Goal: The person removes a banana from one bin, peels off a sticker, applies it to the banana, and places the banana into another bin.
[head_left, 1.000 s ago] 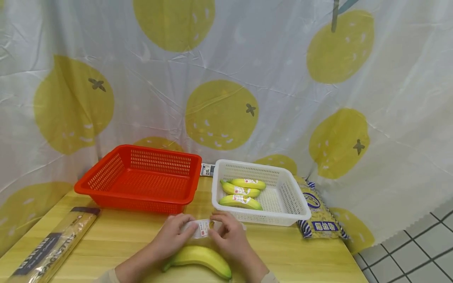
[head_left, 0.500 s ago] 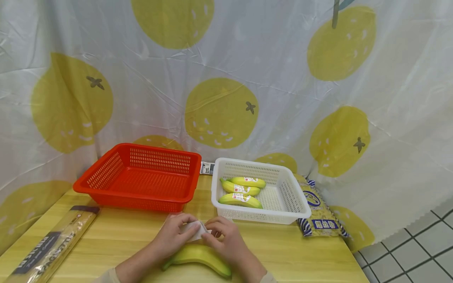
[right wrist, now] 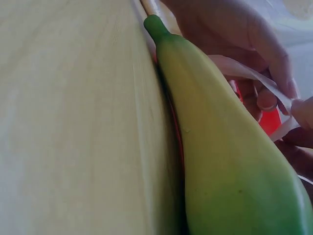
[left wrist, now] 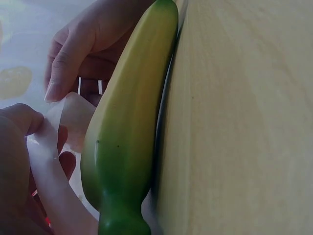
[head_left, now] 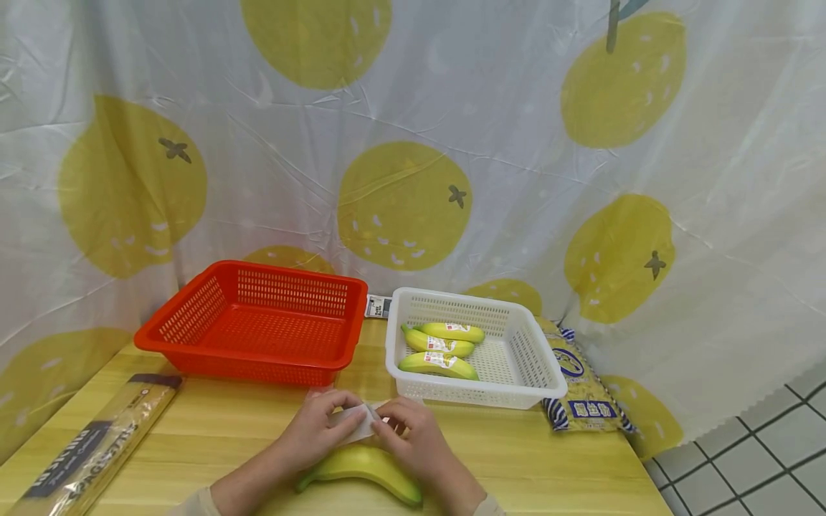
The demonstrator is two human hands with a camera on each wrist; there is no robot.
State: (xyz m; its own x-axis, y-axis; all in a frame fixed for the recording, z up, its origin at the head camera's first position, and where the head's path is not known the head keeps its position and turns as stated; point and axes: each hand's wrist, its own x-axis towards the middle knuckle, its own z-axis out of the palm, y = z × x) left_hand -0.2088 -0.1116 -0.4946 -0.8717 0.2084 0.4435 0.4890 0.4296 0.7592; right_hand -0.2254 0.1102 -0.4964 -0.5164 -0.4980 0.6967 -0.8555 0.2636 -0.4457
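Note:
My left hand [head_left: 312,433] and right hand [head_left: 413,437] meet at the front middle of the table. Between thumbs and fingers they pinch a pale label strip [head_left: 363,423], bent so its plain whitish side shows. In the left wrist view the strip [left wrist: 54,169] curves from one hand's fingertips to the other's. A yellow-green banana [head_left: 364,469] lies on the table just below the hands, its stem to the left. No label shows on this banana in the wrist views, where the banana [right wrist: 215,132] fills much of the picture.
A white basket [head_left: 477,394] holds 3 labelled bananas [head_left: 439,364]. To its left stands a red basket [head_left: 252,362]. A spaghetti packet [head_left: 97,444] lies at the table's left, a yellow noodle bag [head_left: 584,394] at the right. A lemon-patterned curtain [head_left: 503,215] hangs behind.
A second ago the strip lay flat with a printed label facing up. It has since been folded over, and the right hand has come closer to the left. The banana stays put.

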